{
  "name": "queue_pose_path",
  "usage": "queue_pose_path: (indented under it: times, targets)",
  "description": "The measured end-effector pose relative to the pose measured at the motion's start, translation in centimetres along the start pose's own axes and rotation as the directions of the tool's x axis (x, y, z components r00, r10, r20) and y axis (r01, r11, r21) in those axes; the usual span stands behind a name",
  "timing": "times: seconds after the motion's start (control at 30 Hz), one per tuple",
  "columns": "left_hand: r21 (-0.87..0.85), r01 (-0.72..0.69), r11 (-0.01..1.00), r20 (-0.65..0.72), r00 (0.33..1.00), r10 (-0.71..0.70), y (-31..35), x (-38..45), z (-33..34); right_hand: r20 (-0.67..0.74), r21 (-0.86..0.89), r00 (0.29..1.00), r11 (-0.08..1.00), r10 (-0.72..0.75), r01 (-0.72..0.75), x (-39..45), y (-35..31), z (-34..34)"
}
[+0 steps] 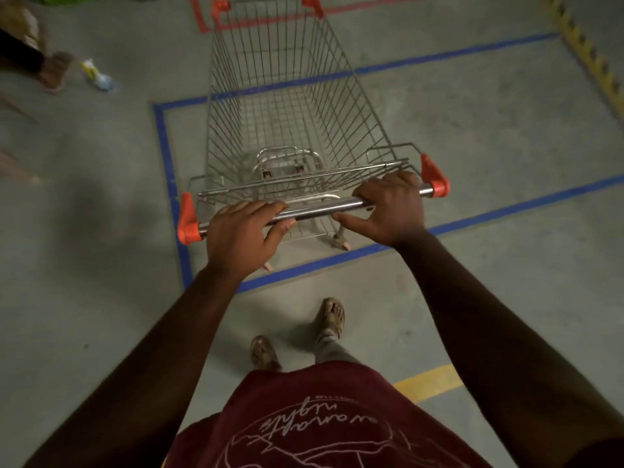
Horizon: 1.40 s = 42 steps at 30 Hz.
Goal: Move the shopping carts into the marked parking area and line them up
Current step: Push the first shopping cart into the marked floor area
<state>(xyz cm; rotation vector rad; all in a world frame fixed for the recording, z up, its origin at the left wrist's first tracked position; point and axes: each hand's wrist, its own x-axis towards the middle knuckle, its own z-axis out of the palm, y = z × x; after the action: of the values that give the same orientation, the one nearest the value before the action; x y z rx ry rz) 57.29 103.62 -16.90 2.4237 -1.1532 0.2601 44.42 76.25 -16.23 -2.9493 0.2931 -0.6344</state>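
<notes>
Cart point(290, 106) first: an empty wire shopping cart stands on the concrete floor point(472, 136), sitting along the left edge of the blue-taped box point(165, 143) and close to that box's near left corner. Its rear wheels look just inside the near blue line, while its nose reaches past the far blue line toward the red tape point(202, 15), so it probably wants pulling or squaring up before it counts as lined up.

Both hands sit on the steel handle bar point(320, 207), spread apart to steer as well as push. The left hand point(239, 238) lies over the bar near the left orange end cap point(187, 221), fingers curled over it and thumb beneath. The right hand point(388, 207) grips near the right cap point(435, 179), fingers wrapped over, thumb pointing inward. Both arms reach forward, nearly straight, with the feet set behind the near line.
</notes>
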Motion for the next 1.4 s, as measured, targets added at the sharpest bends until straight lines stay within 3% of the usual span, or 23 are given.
queue_pose_path:
  times: [0.53,1.2,1.33,1.4]
  targets:
    - [0.014,0.041,0.999,-0.055,0.998,-0.041,0.8,1.4,1.7,-0.046,0.101,0.998,0.994,-0.047,0.051,1.3,3.0,1.3]
    - [-0.077,0.128,0.989,-0.017,0.991,-0.130,2.4,3.5,1.2,-0.012,0.162,1.000,0.986,-0.027,0.029,2.7,4.3,1.4]
    - [-0.176,0.162,0.971,0.029,0.987,-0.160,2.7,3.8,0.9,-0.073,0.304,0.997,0.952,-0.012,0.033,2.5,4.4,1.2]
    - [-0.266,0.153,0.952,-0.018,0.986,-0.164,3.9,3.8,0.7,-0.121,0.394,0.992,0.919,0.035,0.016,2.0,4.3,0.7]
